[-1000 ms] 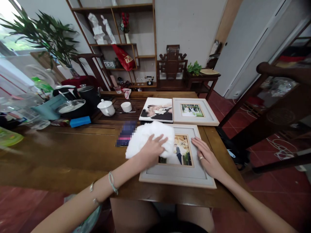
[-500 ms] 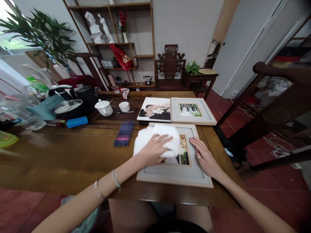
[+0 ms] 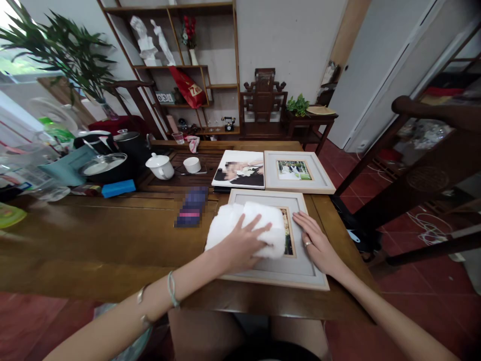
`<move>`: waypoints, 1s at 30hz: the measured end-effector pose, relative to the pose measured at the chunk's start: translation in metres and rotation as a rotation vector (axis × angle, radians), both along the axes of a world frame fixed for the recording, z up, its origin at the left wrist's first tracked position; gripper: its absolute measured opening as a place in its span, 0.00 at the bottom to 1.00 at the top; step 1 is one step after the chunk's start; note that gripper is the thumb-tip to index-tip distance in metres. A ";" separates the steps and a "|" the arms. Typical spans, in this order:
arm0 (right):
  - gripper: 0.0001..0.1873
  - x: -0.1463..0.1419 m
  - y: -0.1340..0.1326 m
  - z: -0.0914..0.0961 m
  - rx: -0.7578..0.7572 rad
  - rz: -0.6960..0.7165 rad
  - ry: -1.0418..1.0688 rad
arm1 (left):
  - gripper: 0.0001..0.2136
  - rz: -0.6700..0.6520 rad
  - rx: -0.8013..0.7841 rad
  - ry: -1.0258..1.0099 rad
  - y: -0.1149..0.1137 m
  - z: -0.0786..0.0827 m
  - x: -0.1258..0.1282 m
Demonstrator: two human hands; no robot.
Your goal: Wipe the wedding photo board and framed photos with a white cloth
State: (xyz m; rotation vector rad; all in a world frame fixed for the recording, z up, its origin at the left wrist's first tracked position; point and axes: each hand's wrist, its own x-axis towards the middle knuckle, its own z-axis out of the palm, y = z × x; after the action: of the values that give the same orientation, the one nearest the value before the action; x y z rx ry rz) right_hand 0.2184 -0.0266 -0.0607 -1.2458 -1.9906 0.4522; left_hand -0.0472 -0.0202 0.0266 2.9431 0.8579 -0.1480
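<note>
My left hand (image 3: 246, 243) lies spread on a folded white cloth (image 3: 225, 220), pressing it onto a picture frame (image 3: 278, 278). The cloth covers the left part of the glass and most of the photo (image 3: 288, 233) inside. My right hand (image 3: 317, 245), a ring on one finger, rests flat on the right side of the same frame with its fingers stretched out. This frame has a pale wood edge and a light grey mount, and lies face up near the table's front edge.
Behind it lie a second framed photo (image 3: 325, 183) and a white-edged picture print (image 3: 240, 168). A blurred dark blue item (image 3: 191, 205) is to the left. A white lidded cup (image 3: 161, 167), a small white bowl (image 3: 192, 164), a blue block (image 3: 118, 188) and pots stand farther left on the wooden table (image 3: 93, 235).
My left hand and the white cloth have slid slightly right and towards me over the frame, hiding more of the photo. My right hand stays in place.
</note>
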 end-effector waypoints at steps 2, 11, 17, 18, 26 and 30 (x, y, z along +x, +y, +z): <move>0.28 0.000 0.000 0.000 -0.003 0.002 0.002 | 0.16 -0.059 -0.063 -0.005 -0.030 0.008 -0.001; 0.29 0.000 0.001 0.001 -0.006 0.016 -0.009 | 0.15 0.034 0.011 -0.043 -0.045 -0.009 0.001; 0.30 0.001 0.000 0.001 -0.014 0.030 -0.007 | 0.13 0.144 0.256 -0.037 0.044 -0.021 -0.001; 0.30 0.001 0.000 0.002 -0.016 0.027 -0.004 | 0.13 0.127 0.298 -0.051 0.056 -0.020 -0.001; 0.30 0.000 0.001 0.002 -0.013 0.020 -0.009 | 0.16 0.079 0.226 -0.061 0.064 -0.019 0.006; 0.30 0.000 0.000 0.002 -0.003 0.022 -0.017 | 0.15 0.106 0.115 0.050 0.008 -0.006 0.010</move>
State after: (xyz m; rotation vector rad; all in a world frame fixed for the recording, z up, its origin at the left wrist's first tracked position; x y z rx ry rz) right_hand 0.2185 -0.0261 -0.0586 -1.2345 -2.0207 0.4569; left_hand -0.0376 -0.0126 0.0206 3.0011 1.0612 -0.1722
